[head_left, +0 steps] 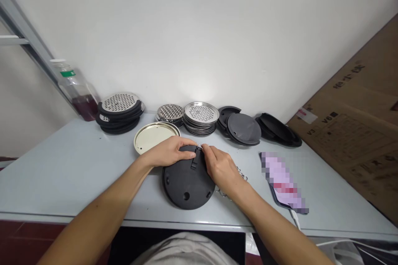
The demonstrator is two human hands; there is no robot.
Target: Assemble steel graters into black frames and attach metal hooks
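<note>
A black round plastic disc [186,184], with a slot and several holes, lies near the table's front edge. My left hand [171,150] grips its upper left rim, thumb flat on the face beside the slot. At the top edge, my right hand [219,165] has its curled fingers pressed around a small shiny metal piece [199,147]; the piece's exact shape is hard to make out. Small metal wire rings [221,193] lie partly hidden under my right wrist. Just behind my left hand rests a pale gold round tray [155,136].
Along the wall stand stacked black-rimmed grater discs [120,103], small grater plates [170,112], perforated metal discs [202,114] and black discs [244,128]. A bottle of dark liquid [83,105] is at left. Right of my hands lie a cabled phone [281,182] and a leaning cardboard box [351,132].
</note>
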